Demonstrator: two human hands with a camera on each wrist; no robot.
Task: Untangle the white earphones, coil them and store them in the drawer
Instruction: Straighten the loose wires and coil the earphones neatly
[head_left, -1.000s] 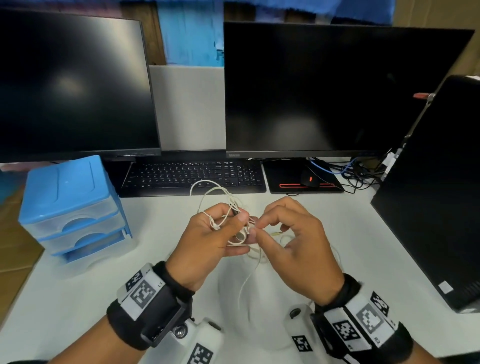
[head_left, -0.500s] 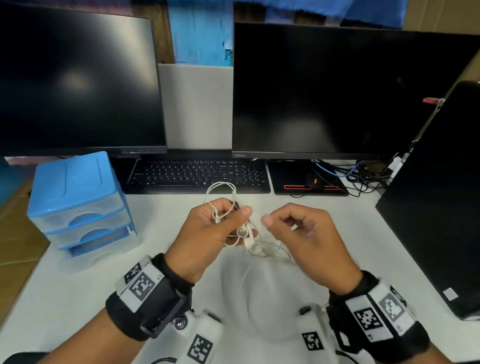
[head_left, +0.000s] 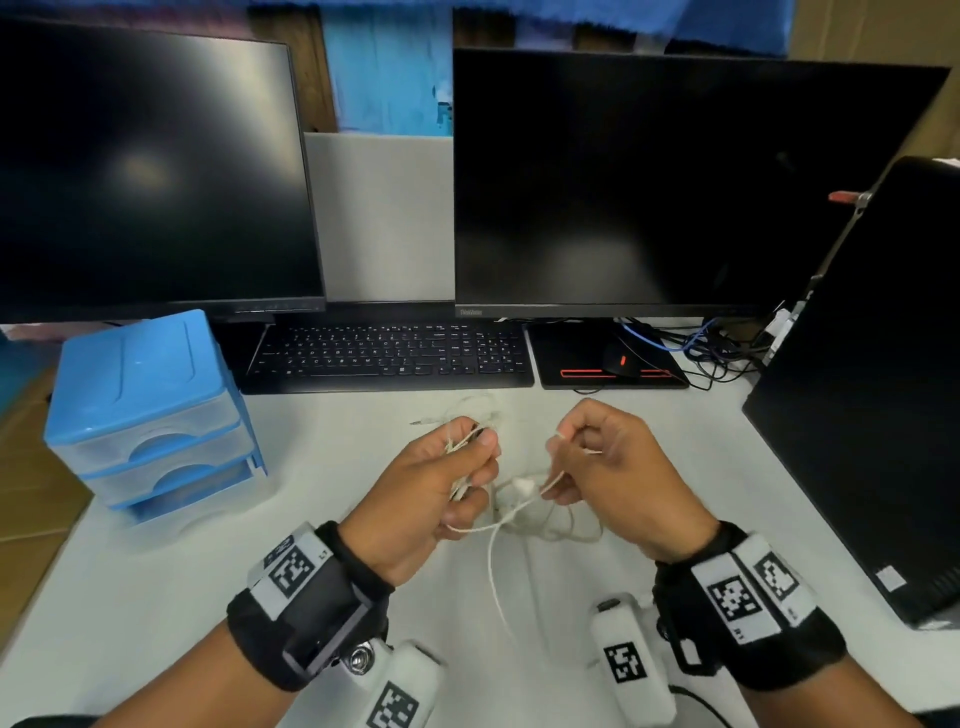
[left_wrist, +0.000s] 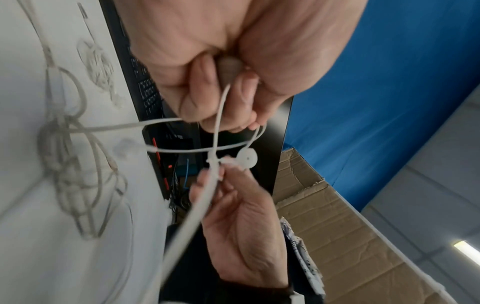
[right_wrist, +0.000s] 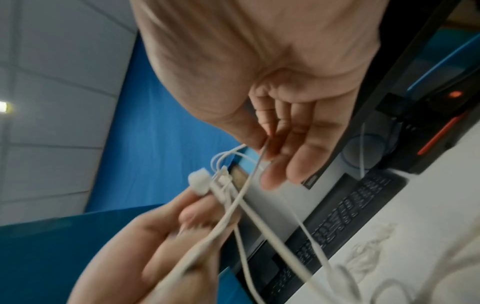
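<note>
The white earphones (head_left: 521, 487) hang in a tangle between my two hands above the white desk (head_left: 156, 597). My left hand (head_left: 480, 452) grips a bunch of cord loops, fingers curled round them; the plug end sticks out to the left. My right hand (head_left: 563, 441) pinches a strand between thumb and fingers. In the left wrist view an earbud (left_wrist: 246, 159) sits at the right hand's fingertips (left_wrist: 207, 174). In the right wrist view an earbud (right_wrist: 198, 183) lies by the left hand (right_wrist: 168, 236). The blue drawer unit (head_left: 145, 410) stands at the left, its drawers shut.
A black keyboard (head_left: 389, 358) and a mouse on its pad (head_left: 621, 361) lie behind my hands, under two dark monitors (head_left: 649, 182). A black computer case (head_left: 857, 415) stands at the right, with loose cables (head_left: 701, 348) beside it.
My hands have moved apart. The right hand has drawn a strand out to the right, and the cord now stretches between the two hands.
</note>
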